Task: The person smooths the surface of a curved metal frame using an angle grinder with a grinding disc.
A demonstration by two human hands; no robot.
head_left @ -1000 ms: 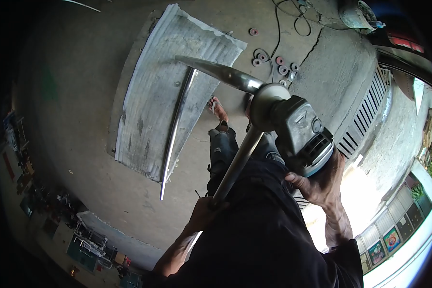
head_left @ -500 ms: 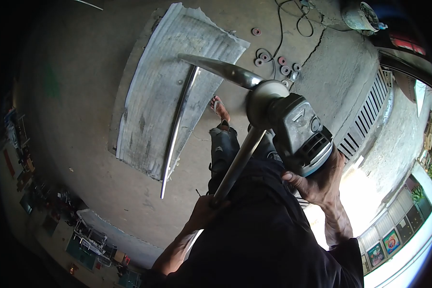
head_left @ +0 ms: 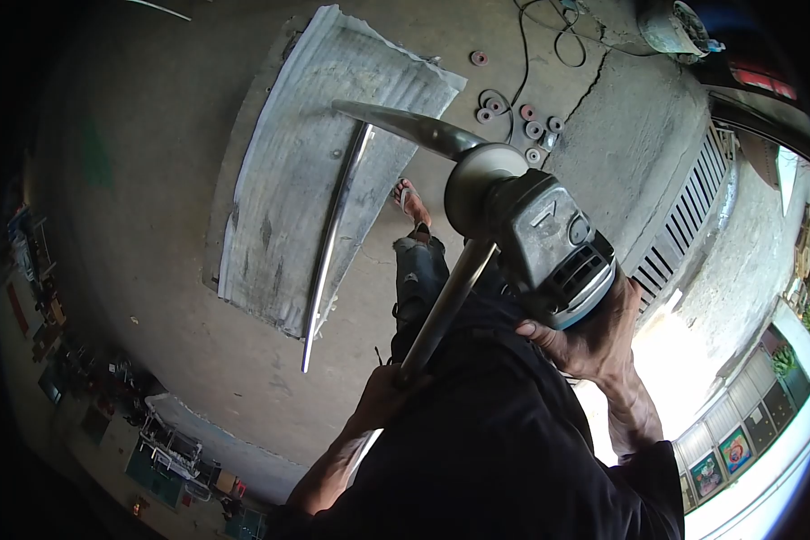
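Observation:
My right hand [head_left: 594,342] is wrapped round the body of an angle grinder [head_left: 549,238]. The round disc [head_left: 479,187] at its head lies against or just over a shiny bent metal tube [head_left: 423,128]; exact contact is hard to tell. My left hand [head_left: 385,394] grips the lower length of the tube, which runs up beneath the grinder and bends away to the left. Part of the bend is hidden behind the disc. A second curved metal tube [head_left: 333,238] lies on a corrugated metal sheet [head_left: 288,171] on the floor.
Several used grinding discs [head_left: 534,130] lie on the floor near a black cable [head_left: 524,72]. A bucket [head_left: 670,31] stands at the upper right, beyond a slotted drain grate [head_left: 679,225]. My sandalled foot [head_left: 412,202] is beside the sheet. Clutter [head_left: 166,450] fills the lower left.
The grinder and my right hand have shifted slightly left along the tube's bend. My left hand keeps its grip in about the same place.

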